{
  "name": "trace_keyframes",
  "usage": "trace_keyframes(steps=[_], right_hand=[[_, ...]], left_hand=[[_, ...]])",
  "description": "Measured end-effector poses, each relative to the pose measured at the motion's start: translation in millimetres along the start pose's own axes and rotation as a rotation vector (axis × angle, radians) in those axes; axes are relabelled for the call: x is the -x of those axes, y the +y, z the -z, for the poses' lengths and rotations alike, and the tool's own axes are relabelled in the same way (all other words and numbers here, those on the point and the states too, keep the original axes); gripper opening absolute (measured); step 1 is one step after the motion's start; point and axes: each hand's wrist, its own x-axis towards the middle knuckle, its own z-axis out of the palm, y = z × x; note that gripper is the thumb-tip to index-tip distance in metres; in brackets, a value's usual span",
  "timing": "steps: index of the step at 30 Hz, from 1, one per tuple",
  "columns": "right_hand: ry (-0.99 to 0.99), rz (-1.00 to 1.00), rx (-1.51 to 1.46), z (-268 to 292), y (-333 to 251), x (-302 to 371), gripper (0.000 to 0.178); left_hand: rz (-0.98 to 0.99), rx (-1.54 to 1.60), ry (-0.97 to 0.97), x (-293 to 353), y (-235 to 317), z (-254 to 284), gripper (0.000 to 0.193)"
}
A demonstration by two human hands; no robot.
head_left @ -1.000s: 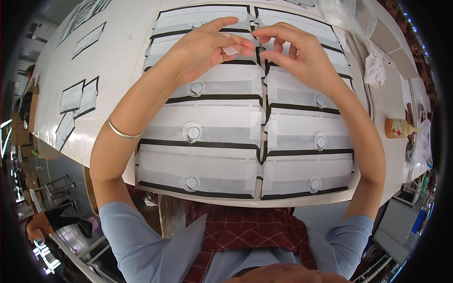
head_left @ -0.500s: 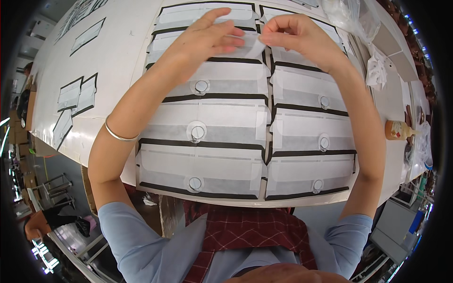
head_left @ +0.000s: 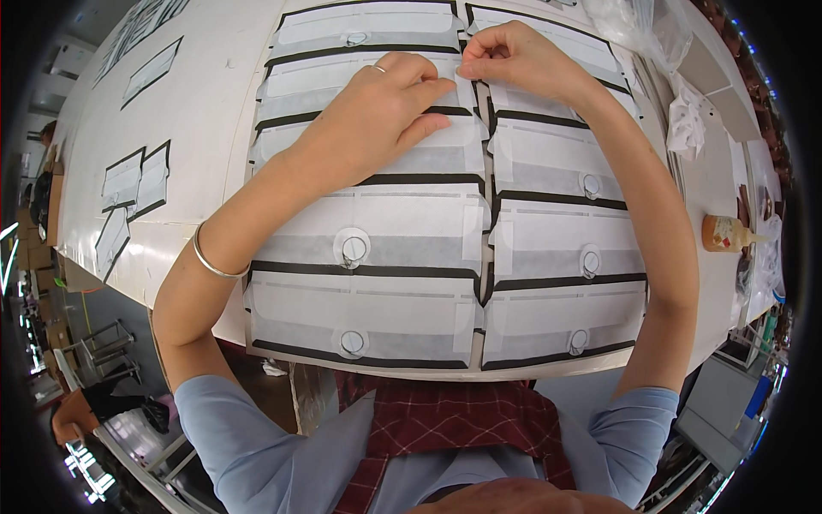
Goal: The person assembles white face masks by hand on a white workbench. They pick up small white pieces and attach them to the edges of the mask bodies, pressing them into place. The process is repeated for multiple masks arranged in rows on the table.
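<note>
This looks like a workshop or factory floor: identical black-edged white panels lie in rows on a broad white table, with metal frames and cardboard boxes beyond.

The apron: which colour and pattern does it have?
The apron: dark red, thin pale checked lines; head view.

On my right, an amber bottle with a nozzle sits on the table, near the rim. Farther up that side I see a crumpled white cloth or tissue, and above it a clear plastic bag. Low to my right stands a grey cabinet with something blue beside it. Past the table on my left are brown boxes, grey floor and bright lights.
</note>
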Motion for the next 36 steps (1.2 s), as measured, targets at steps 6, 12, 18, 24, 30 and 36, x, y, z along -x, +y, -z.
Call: trace_keyframes(steps=[6,12,18,24,30,36], right_hand=[[0.042,0.002,-0.023,-3.3,3.1,-1.7,0.021],[0.051,-0.02,0.04,-5.6,-3.0,-1.5,0.02],[0.074,-0.022,0.038,-8.6,-4.0,-2.0,0.019],[0.075,-0.01,0.011,-10.1,-0.8,-2.5,0.017],[0.272,-0.058,-0.21,-4.7,-10.9,6.0,0.019],[0.479,-0.035,-0.221,63.6,-39.0,70.8,0.018]], left_hand=[[-0.091,-0.1,-0.027,0.6,3.5,-4.3,0.049],[-0.078,-0.116,-0.106,3.4,2.9,-3.2,0.056],[-0.07,-0.127,-0.142,4.5,1.9,-2.9,0.059],[-0.057,-0.13,-0.213,0.0,4.8,2.4,0.061],[-0.083,-0.126,-0.215,-6.1,2.5,6.2,0.058],[-0.053,-0.105,-0.254,-15.6,3.4,9.3,0.056]])
